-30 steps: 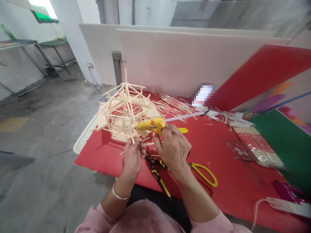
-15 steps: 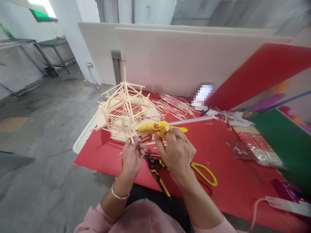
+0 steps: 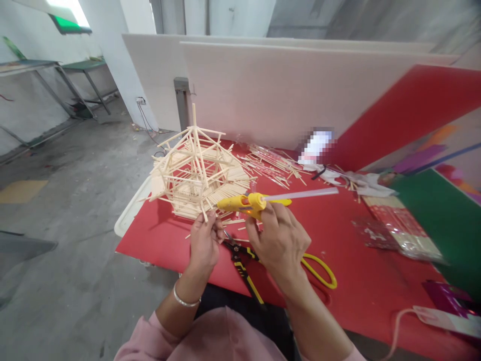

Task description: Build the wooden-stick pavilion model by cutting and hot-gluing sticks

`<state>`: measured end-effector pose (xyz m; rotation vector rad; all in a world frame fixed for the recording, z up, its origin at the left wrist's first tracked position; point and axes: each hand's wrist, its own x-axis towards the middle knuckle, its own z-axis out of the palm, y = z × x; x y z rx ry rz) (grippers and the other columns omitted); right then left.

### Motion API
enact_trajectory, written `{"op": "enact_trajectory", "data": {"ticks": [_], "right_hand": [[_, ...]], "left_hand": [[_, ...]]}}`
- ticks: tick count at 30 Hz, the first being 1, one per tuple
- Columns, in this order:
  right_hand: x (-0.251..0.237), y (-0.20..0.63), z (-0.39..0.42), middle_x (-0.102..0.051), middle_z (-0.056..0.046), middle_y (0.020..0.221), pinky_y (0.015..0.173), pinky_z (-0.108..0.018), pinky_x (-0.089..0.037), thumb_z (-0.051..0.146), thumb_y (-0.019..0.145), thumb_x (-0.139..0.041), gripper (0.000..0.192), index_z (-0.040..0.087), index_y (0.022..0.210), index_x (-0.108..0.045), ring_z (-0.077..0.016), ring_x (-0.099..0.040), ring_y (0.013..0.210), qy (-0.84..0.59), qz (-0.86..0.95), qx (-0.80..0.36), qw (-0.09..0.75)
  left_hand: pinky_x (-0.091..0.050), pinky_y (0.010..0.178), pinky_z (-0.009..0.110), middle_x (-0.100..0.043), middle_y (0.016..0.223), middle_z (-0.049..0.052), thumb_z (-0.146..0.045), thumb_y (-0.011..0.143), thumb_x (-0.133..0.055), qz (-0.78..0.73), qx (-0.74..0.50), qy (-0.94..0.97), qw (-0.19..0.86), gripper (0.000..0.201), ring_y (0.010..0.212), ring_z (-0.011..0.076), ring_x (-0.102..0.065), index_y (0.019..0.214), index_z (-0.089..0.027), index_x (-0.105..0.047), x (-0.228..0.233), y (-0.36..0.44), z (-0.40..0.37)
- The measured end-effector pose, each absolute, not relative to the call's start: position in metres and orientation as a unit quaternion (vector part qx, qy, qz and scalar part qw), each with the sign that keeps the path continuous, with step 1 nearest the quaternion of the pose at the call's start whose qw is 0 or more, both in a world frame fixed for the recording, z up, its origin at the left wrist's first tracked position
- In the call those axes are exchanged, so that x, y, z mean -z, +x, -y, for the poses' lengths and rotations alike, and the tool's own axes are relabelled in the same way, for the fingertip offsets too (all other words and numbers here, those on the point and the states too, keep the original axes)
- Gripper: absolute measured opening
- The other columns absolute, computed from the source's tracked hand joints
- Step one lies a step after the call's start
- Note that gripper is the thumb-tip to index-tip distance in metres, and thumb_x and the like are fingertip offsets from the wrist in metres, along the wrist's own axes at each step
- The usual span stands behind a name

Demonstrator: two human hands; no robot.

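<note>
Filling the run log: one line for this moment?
left hand: pinching stick at stick model | right hand: holding glue gun | scissors: on red table

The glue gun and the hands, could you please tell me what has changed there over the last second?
The right hand, gripping the glue gun, drew it back right, away from the stick model. The left hand stayed pinching a stick at the model's base; scissors unmoved.

Grey concrete floor (image 3: 67, 210) spreads left. White boards (image 3: 263, 90) lean against the far wall. Metal tables (image 3: 56, 75) stand far left beneath a bright window (image 3: 69, 10).
</note>
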<state>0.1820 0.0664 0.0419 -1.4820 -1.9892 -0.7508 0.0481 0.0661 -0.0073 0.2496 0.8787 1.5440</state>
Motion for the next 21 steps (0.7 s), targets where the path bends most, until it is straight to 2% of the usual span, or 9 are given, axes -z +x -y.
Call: {"op": "enact_trajectory", "data": {"ticks": [11,21], "right_hand": [[-0.043,0.178,-0.071,-0.061,-0.005,0.083,0.060,-0.028,-0.033,0.028,0.087,-0.052,0.027,0.015,0.109,-0.058,-0.0180,-0.052,0.074,-0.554,0.735,0.267,0.285],[-0.043,0.163,-0.083,-0.060,-0.004,0.080,0.060,-0.029,-0.032,0.026,0.087,-0.051,0.027,0.014,0.110,-0.058,-0.0178,-0.050,0.072,-0.548,0.738,0.260,0.295]], "left_hand": [[-0.029,0.037,0.015,-0.054,0.052,-0.006,-0.036,0.067,-0.078,-0.371,-0.677,0.108,0.627,0.034,0.038,0.0044,-0.044,0.076,-0.017,-0.051,0.010,0.049,-0.067],[-0.030,0.038,0.015,-0.055,0.054,-0.006,-0.034,0.069,-0.078,-0.364,-0.682,0.100,0.627,0.033,0.039,0.0042,-0.045,0.077,-0.018,-0.050,0.009,0.054,-0.063]]}}
